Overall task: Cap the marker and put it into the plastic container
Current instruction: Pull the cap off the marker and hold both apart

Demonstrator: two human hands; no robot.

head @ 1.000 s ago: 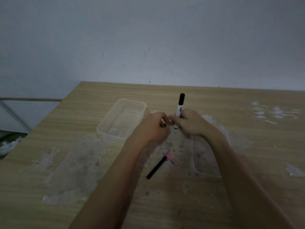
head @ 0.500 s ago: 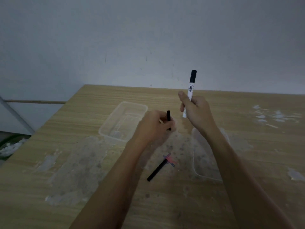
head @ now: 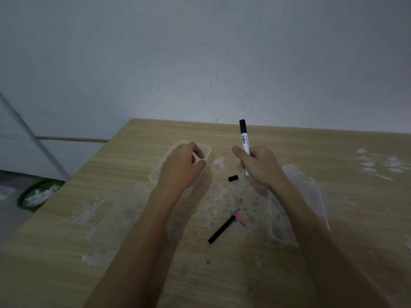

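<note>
Now, right hand: fist around upright marker, centre frame.
Left hand: loosely curled, holding nothing.
Cap: on tabletop between hands.

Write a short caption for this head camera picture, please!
Right hand holds a marker upright; its small black cap lies on the table.

Dim, flat light, soft shadows, slight softness, wide-angle bending at edges
</note>
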